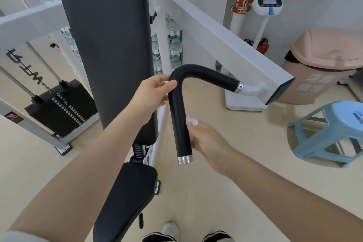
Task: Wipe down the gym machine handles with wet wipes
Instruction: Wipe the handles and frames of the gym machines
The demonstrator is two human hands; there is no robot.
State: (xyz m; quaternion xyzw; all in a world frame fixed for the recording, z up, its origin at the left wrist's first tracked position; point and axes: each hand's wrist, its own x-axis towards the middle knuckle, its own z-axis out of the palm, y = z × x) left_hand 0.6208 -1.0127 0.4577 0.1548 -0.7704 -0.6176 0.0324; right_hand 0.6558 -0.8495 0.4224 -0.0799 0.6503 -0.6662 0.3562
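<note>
A bent black machine handle (179,108) sits at the centre of the head view, its long leg running down towards 6 o'clock to a silver end cap (185,159) and its other leg reaching towards 3 o'clock, where a chrome collar joins it to the white machine arm (225,45). The left hand (155,94) grips the handle at the bend, thumb lying over the black tube and fingers curled behind it. The right hand (204,137) is blurred, just at 3 o'clock of the lower leg; it presses a crumpled white wet wipe (192,122) against the tube, though how its fingers close on the wipe I cannot tell for sure. At 10 o'clock of the handle stands the dark back pad (110,45), with the seat pad (125,198) at 7 o'clock and the black weight stack (62,104) at 9 o'clock. A pink lidded bin (324,65) stands at 2 o'clock, a blue plastic stool (330,131) at 3 o'clock.
</note>
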